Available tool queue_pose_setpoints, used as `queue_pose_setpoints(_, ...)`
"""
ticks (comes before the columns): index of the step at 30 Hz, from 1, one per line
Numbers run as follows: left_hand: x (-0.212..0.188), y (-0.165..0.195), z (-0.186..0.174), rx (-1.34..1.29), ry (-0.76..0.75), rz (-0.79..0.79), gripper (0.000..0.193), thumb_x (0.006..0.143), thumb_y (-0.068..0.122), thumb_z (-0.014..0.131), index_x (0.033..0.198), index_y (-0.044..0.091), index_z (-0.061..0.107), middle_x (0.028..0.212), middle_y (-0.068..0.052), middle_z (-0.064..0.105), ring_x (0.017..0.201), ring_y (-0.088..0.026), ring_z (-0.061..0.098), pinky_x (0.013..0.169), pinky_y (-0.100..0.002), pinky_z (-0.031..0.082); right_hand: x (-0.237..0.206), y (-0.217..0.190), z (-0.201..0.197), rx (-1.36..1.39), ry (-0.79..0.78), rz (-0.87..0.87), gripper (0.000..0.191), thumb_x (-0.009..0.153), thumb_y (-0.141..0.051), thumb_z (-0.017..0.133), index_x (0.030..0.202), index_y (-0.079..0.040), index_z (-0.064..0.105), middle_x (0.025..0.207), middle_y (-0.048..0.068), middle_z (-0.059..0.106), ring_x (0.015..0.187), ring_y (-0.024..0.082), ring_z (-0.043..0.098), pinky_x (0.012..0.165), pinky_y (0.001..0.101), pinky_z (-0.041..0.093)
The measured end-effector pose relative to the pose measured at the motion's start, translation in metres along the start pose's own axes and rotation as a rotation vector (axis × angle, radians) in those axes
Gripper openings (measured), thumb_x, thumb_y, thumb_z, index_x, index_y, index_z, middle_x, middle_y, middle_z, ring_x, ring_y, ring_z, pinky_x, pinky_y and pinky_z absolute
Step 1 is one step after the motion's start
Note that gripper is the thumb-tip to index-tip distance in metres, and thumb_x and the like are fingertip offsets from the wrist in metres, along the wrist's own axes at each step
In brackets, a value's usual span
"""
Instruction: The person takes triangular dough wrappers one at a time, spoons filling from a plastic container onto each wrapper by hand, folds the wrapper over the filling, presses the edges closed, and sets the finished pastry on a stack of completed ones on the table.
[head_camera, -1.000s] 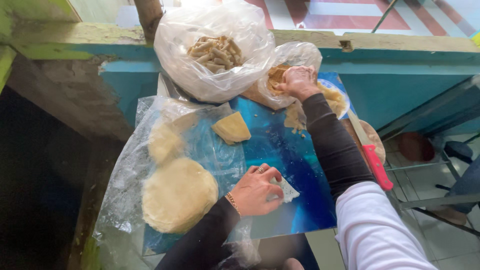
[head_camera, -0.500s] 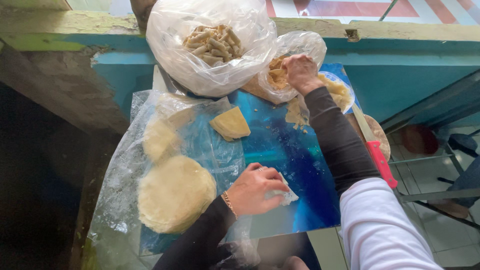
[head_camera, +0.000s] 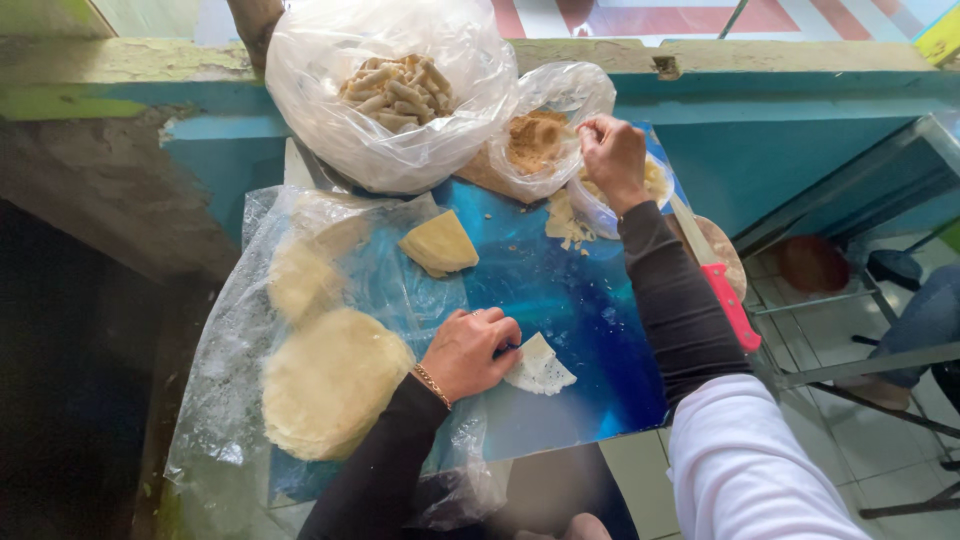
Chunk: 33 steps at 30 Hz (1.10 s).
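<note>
My left hand (head_camera: 470, 352) rests on the shiny blue board (head_camera: 560, 300), fingers pressing the edge of a small pale wrapper piece (head_camera: 540, 366). My right hand (head_camera: 612, 158) reaches to the far side of the board, fingers pinched together at the mouth of a small clear bag of brown crumbly filling (head_camera: 535, 140); what it pinches is hidden. A stack of round pale wrappers (head_camera: 330, 380) lies on clear plastic to the left of my left hand. A folded triangular wrapper (head_camera: 440, 244) lies mid-board.
A large clear bag of finished rolled sticks (head_camera: 395, 90) sits at the back. A knife with a pink handle (head_camera: 728, 302) lies along the board's right edge. A blue-green wall ledge (head_camera: 800, 110) runs behind; metal furniture legs stand at the right.
My right hand has shifted slightly right at the filling bag. My left hand stays on the small wrapper piece, which is a little more exposed.
</note>
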<state>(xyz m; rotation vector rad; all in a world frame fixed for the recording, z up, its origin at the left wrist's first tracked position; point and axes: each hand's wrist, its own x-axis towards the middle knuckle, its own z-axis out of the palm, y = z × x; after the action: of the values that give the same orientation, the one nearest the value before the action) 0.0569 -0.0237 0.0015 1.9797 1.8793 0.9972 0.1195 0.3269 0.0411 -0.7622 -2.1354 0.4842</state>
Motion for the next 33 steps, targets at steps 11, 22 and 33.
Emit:
queue_pose_setpoints(11, 0.007, -0.006, -0.004, -0.067, 0.111, 0.009, 0.009, 0.085, 0.021, 0.073, 0.085, 0.013, 0.069, 0.080, -0.003, 0.064, 0.074, -0.024, 0.068, 0.066, -0.039, 0.053, -0.006, -0.001, -0.002, 0.320, -0.031, 0.230, 0.015, 0.095, -0.015, 0.069, 0.097, -0.004, 0.079, 0.073, 0.002, 0.073, 0.066, 0.004, 0.066, 0.060, 0.0222, 0.051)
queue_pose_setpoints(22, 0.011, -0.004, -0.013, -0.180, 0.411, -0.167, 0.012, 0.087, 0.016, 0.075, 0.098, 0.013, 0.074, 0.092, -0.005, 0.064, 0.067, -0.023, 0.063, 0.064, -0.037, 0.052, -0.153, -0.047, -0.083, 0.489, -0.407, 0.254, 0.020, 0.097, -0.011, 0.061, 0.107, -0.006, 0.078, 0.081, -0.002, 0.069, 0.068, 0.003, 0.056, 0.058, 0.0191, 0.040)
queue_pose_setpoints(33, 0.010, -0.009, -0.008, -0.112, 0.270, -0.040, 0.012, 0.084, 0.019, 0.077, 0.093, 0.012, 0.073, 0.094, -0.006, 0.064, 0.079, -0.023, 0.069, 0.070, -0.036, 0.056, -0.264, -0.106, -0.106, 0.066, -0.222, -0.166, 0.022, 0.090, 0.000, 0.073, 0.111, -0.007, 0.075, 0.090, 0.009, 0.072, 0.076, 0.022, 0.070, 0.067, 0.0302, 0.055)
